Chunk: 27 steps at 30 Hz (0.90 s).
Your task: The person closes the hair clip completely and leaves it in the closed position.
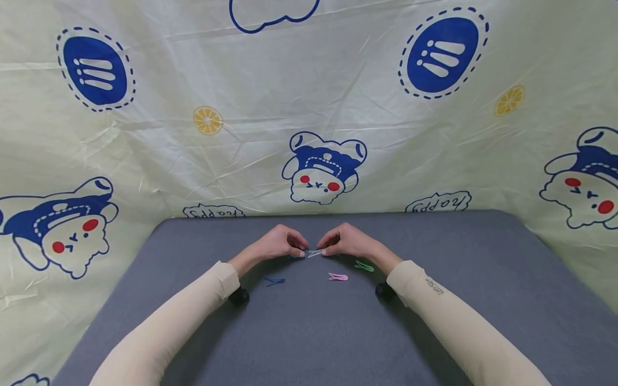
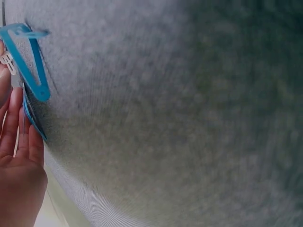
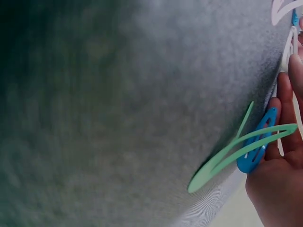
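Note:
A white snap hair clip (image 1: 315, 253) lies between the hands, its arms sprung apart. My right hand (image 1: 348, 240) pinches its right end between thumb and fingers. From the other side, my left hand (image 1: 281, 242) holds its fingertips close to the clip's left end, fingers fairly straight. A blue hair clip (image 2: 32, 111) shows beside the left fingers, mostly covered from above. Nearer the left wrist is another blue hair clip (image 1: 275, 280), bent open. By the right hand are a green hair clip (image 1: 364, 266) and a blue hair clip (image 3: 256, 142).
A pink hair clip (image 1: 338, 277) lies on the grey table (image 1: 309, 332) in front of the hands. Behind the table's far edge hangs a pale sheet (image 1: 251, 166) printed with cartoon figures. Dark wrist cameras (image 1: 238, 296) sit under the sleeves.

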Each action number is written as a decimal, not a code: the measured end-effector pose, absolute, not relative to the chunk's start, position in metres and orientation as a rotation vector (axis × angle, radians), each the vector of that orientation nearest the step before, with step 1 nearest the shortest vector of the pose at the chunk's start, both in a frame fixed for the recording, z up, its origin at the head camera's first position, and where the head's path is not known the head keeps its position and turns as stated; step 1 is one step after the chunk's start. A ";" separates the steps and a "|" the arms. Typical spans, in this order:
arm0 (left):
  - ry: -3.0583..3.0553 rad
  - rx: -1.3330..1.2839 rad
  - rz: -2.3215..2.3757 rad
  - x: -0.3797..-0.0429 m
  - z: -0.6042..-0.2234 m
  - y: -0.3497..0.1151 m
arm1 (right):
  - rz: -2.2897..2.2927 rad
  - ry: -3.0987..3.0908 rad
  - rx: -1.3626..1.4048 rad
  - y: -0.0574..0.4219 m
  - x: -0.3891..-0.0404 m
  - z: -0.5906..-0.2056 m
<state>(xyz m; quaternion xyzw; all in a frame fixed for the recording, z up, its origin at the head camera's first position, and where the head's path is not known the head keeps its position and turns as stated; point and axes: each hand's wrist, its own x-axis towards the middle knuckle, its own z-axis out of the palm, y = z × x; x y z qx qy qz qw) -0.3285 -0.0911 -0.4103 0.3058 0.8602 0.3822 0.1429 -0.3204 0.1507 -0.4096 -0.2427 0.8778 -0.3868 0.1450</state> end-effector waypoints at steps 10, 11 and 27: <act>2.472 0.838 1.093 -0.332 -0.411 -0.091 | -1.083 2.566 -0.685 0.148 -0.319 -0.407; 2.472 0.840 1.092 -0.332 -0.411 -0.091 | -1.081 2.570 -0.685 0.148 -0.319 -0.407; 2.451 0.818 1.122 -0.332 -0.413 -0.095 | -1.108 2.578 -0.648 0.148 -0.320 -0.407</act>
